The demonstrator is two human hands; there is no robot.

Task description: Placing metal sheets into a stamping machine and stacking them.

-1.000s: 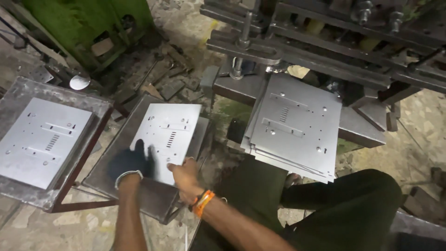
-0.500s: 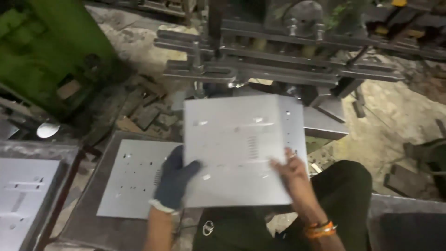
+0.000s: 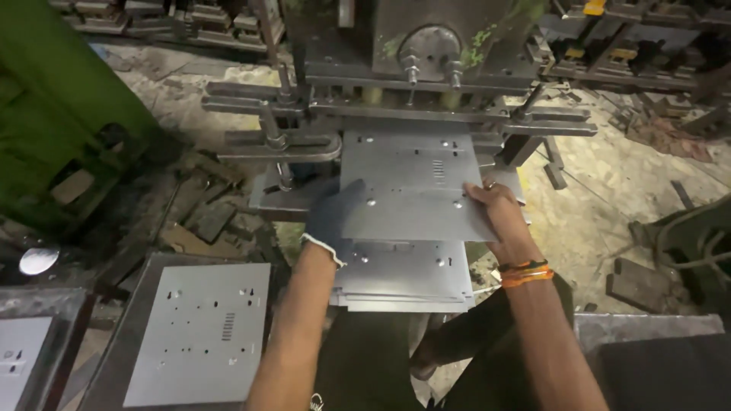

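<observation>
Both my hands hold one punched grey metal sheet (image 3: pixel 415 183) flat in front of the press (image 3: pixel 426 68), its far edge under the press head. My left hand (image 3: pixel 333 213), in a dark glove, grips the sheet's left edge. My right hand (image 3: pixel 495 209), bare with an orange band at the wrist, grips its near right corner. Under the held sheet lies a stack of similar sheets (image 3: pixel 403 278) on the press table.
Another stack of punched sheets (image 3: pixel 202 331) lies on a low stand at my lower left, with a further sheet (image 3: pixel 15 358) at the far left edge. A green machine (image 3: pixel 53 114) stands left. Scrap metal litters the floor (image 3: pixel 609 190).
I lifted a sheet off the left stack with both hands, swung it right and up, and it now reaches under the press head. The view turned toward the press.
</observation>
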